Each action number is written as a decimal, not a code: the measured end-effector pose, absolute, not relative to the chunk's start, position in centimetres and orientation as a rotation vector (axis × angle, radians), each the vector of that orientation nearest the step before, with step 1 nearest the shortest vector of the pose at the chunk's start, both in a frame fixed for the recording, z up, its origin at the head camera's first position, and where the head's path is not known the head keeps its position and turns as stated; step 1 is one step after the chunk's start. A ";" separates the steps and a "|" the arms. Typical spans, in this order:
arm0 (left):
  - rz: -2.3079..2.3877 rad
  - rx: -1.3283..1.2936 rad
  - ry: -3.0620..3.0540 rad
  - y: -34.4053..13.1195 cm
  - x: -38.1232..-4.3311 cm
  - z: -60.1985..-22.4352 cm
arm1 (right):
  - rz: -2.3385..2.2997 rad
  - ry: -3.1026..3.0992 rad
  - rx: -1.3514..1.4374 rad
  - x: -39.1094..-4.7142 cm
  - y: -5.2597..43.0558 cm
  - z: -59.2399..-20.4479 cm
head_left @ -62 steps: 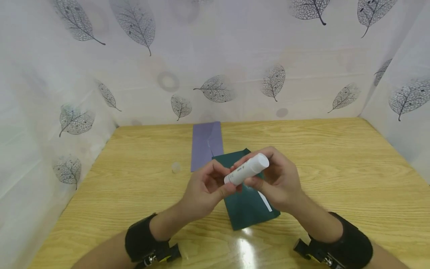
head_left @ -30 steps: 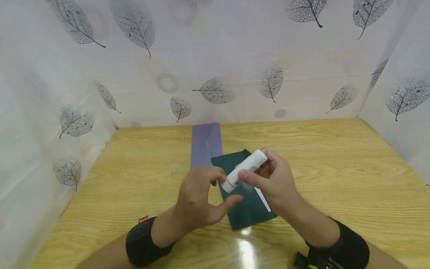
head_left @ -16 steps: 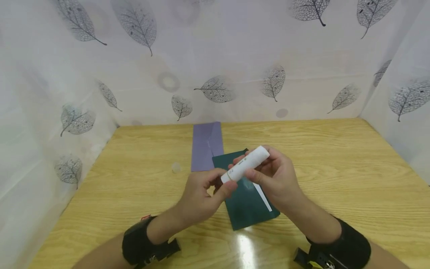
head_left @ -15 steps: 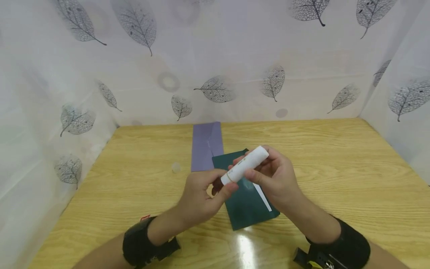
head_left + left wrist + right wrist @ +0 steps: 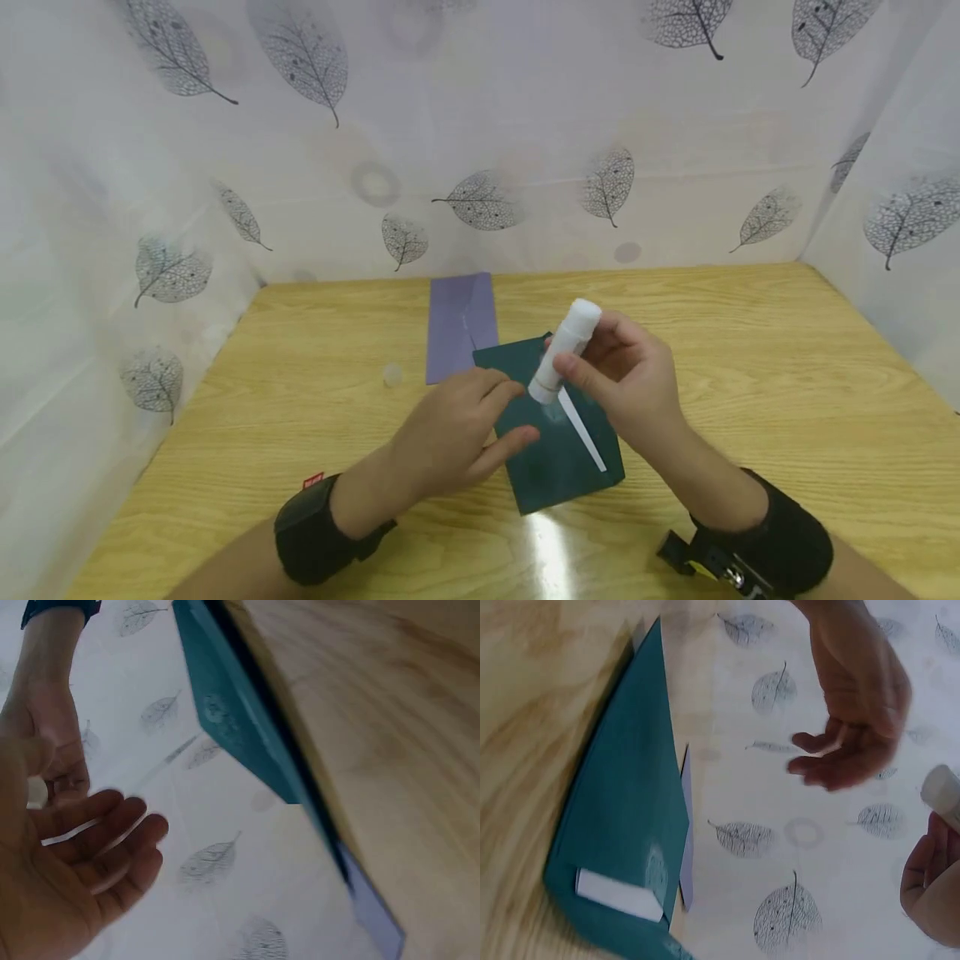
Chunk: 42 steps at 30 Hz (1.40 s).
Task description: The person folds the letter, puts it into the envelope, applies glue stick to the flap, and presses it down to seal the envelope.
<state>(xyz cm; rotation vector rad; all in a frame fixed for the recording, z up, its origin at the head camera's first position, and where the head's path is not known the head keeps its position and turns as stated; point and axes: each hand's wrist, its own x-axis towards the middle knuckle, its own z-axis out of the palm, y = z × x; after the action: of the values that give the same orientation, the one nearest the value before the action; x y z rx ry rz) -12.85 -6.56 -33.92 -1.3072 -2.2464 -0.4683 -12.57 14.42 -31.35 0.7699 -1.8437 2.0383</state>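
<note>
My right hand (image 5: 633, 379) holds a white glue stick (image 5: 564, 350) between thumb and fingers, tilted with its top end up and to the right. Just left of its lower end is my left hand (image 5: 465, 429), thumb and fingers spread apart with a gap to the stick. The right wrist view also has the glue stick (image 5: 941, 787) at its right edge. Below both hands lies a dark green envelope (image 5: 558, 471) on the table, a white strip (image 5: 583, 433) along its right part. In the left wrist view, the left hand (image 5: 64, 885) shows its palm and bent, separated fingers.
A purple envelope (image 5: 453, 325) lies behind the green one, near the table's back edge. Left of it sits a small translucent round piece (image 5: 392, 374). White leaf-patterned curtain (image 5: 480, 125) surrounds the wooden table (image 5: 750, 375) at the back and sides.
Half a second ago my left hand pinched the glue stick's lower end; it has let go and drawn slightly away. The stick, in my right hand, now stands more upright.
</note>
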 end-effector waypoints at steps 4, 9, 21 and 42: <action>-0.312 -1.419 -2.316 -6.8 -14.0 -35.0 | 1.941 -1.918 0.642 -13.4 15.1 -31.5; -0.191 -1.518 -2.394 -7.3 -14.8 -35.7 | 1.800 -2.134 0.533 -14.0 15.3 -31.5; 0.154 -1.706 -2.785 -7.8 -14.8 -36.4 | 1.392 -2.593 0.556 -14.7 15.8 -32.4; 0.170 -1.708 -2.982 -7.9 -14.0 -35.8 | 0.975 -2.633 0.780 -15.5 15.8 -33.5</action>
<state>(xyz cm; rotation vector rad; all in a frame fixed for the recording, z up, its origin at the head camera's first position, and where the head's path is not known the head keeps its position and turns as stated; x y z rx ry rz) -14.03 -7.94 -35.77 -1.7075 -2.9816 0.1699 -15.46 15.80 -33.50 0.7805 -2.6326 0.9747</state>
